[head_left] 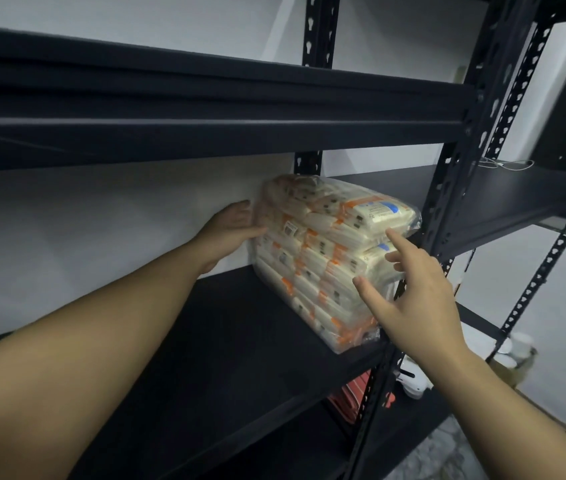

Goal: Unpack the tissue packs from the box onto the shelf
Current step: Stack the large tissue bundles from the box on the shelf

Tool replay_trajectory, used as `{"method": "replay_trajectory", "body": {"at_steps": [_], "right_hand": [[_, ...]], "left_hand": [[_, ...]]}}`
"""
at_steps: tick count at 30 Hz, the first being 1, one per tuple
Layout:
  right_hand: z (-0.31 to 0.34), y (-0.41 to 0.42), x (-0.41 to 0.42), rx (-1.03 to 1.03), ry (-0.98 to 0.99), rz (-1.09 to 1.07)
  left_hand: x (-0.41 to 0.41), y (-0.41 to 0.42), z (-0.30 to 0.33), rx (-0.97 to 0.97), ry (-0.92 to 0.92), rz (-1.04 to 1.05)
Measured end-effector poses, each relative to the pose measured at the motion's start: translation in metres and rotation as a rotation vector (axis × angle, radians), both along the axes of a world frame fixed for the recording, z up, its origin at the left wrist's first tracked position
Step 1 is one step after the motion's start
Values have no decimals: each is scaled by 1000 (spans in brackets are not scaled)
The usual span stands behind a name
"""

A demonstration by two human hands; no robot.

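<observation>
A large clear-wrapped bundle of tissue packs, cream with orange markings, stands on the black shelf board at its right end, against the white wall. My left hand presses flat against the bundle's left side with straight fingers. My right hand is at the bundle's front right face with fingers spread; the index finger points at the top pack, and the other fingertips touch the wrap. The box is out of view.
A black shelf beam runs overhead, close above the bundle. A perforated black upright stands right of the bundle. A second rack continues to the right. Orange-striped items and a white object lie below.
</observation>
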State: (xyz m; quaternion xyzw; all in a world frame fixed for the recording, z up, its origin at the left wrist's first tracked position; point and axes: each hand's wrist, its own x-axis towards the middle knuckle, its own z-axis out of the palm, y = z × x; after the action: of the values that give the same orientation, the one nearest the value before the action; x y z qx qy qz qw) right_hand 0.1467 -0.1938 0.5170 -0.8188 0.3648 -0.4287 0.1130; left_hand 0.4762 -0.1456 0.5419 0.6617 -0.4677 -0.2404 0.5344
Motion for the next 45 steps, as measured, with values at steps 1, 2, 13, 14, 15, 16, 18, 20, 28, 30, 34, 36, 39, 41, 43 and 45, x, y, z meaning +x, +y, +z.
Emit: {"method": "replay_trajectory", "body": {"at_steps": [1,2,13,14,15,16,18,20,28,30,34,36,39,41,43,45], "right_hand": [[-4,3,0,-5,7,0],[-7,8,0,-3,8,2],[7,10,6,-93,-90,-40],[10,5,6,-87,-91,-28],[11,0,6,-79,-86,-17],[11,-5,6,-77,-76,-4],[6,-15,5,-81,-57,42],[0,-23,3,-74,-75,107],[-17,-38,-2,-50,-50,320],[-20,-39,-1,-70,-32,346],[-24,-40,1,-77,-17,392],[-25,-43,-1,-81,-23,415],[-25,-48,-6,-80,-45,477],[-25,-51,-9,-84,-55,504],[-23,-54,-11,-81,-59,514],[-21,-57,-12,-81,-57,522]], "left_hand": [[2,10,-7,23,-5,9],[3,22,-13,47,-6,24],[-55,42,-40,74,-58,78],[-61,35,-38,55,-49,90],[-67,29,-34,33,-41,98],[-73,21,-31,15,-35,107],[-86,6,-24,-15,-24,124],[-96,-9,-17,-53,4,143],[-124,-43,-15,-80,125,313],[-126,-45,-15,-80,121,333],[-127,-48,-17,-86,139,372],[-132,-46,-19,-89,151,393],[-136,-44,-25,-90,159,395],[-138,-43,-30,-98,157,406],[-143,-42,-32,-115,151,420],[-148,-43,-34,-126,158,432]]}}
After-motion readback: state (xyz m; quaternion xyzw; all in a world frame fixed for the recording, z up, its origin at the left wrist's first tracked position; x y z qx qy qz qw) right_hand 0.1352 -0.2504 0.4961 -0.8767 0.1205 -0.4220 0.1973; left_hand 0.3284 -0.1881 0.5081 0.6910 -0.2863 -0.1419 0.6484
